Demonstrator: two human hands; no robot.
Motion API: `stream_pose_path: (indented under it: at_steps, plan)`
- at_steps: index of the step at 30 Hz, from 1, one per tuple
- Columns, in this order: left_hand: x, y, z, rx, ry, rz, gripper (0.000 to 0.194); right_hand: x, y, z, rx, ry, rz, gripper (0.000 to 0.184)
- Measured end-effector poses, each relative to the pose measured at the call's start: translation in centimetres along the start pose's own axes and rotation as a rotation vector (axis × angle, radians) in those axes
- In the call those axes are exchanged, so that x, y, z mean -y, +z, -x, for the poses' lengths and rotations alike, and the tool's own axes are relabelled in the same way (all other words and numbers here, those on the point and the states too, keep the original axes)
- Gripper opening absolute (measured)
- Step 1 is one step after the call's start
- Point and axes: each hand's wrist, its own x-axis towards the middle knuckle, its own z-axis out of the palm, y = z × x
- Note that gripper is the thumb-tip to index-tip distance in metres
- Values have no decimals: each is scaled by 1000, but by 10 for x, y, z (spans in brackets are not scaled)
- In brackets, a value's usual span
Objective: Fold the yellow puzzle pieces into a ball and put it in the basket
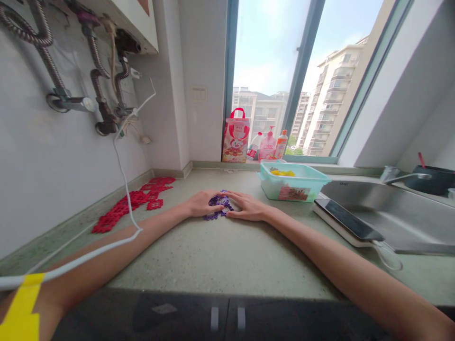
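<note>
Several purple toothed, perforated pieces (220,201) lie together on the pale speckled countertop (199,255), looking like plastic interlocking blocks. My left hand (203,203) curls round their left side, its thumb resting on top. From the right, my right hand (248,206) grips them, with fingers over the far edge and thumb along the near edge. My fingertips almost meet at the back and cover part of the pieces. How the purple pieces join cannot be made out.
Red lattice pieces (124,206) lie at the left wall. A turquoise tub (293,182) holds yellow pieces. By the steel sink (398,213) rests a phone (348,220) on a white block. A white cable (122,166) hangs across my left forearm. Bottles (268,148) line the windowsill.
</note>
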Motion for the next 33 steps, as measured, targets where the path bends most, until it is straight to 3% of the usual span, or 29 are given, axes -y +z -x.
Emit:
stream_pose_path:
  at_steps: [8,15,18,21,24,28,30,33]
  plan:
    - [6,1,3,-57,61,14,45,8,-11,1,-16,-39,68,80]
    - [12,4,-1,-19,61,95,45,-2,-8,3,-98,-60,-65,48]
    - [13,3,2,40,95,164,43,-13,1,1,-128,-37,-36,48]
    - [12,0,5,49,107,251,42,-23,8,0,-55,-6,-12,62]
    - [14,-6,5,-63,36,323,45,-28,8,0,-42,20,23,63]
    - [26,-18,2,-254,-184,249,58,-25,4,1,-36,7,101,53]
    - [35,-22,2,-265,-276,168,60,-23,3,2,-34,4,127,53]
    - [46,-22,4,-168,-277,147,52,-21,1,2,-31,33,145,50]
